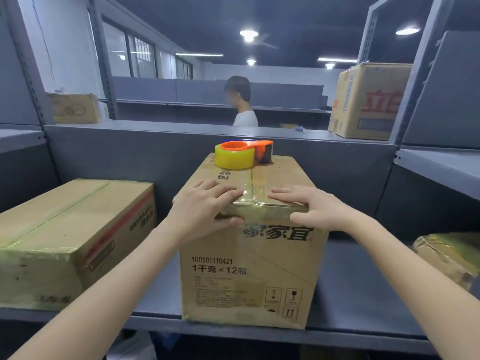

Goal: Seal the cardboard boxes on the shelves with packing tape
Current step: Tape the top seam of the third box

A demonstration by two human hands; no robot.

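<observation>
Central box (249,255) on the shelf (350,294), with the tape dispenser (244,154) on the far end of its top. The left hand (202,206) and the right hand (311,206) rest on its near top edge, one on each side of the seam. A second box (65,229) lies to its left and a third box (452,255) to its right, both apart from it. Behind, on a higher ledge (168,126), stand a left rear box (75,107) and a right rear box (368,100).

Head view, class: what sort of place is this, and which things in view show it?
Most likely a warehouse or stockroom. Rows of grey metal shelving hold printed cardboard cartons such as the middle box, and a tape dispenser with a yellowish roll rests on top of that box.
</observation>
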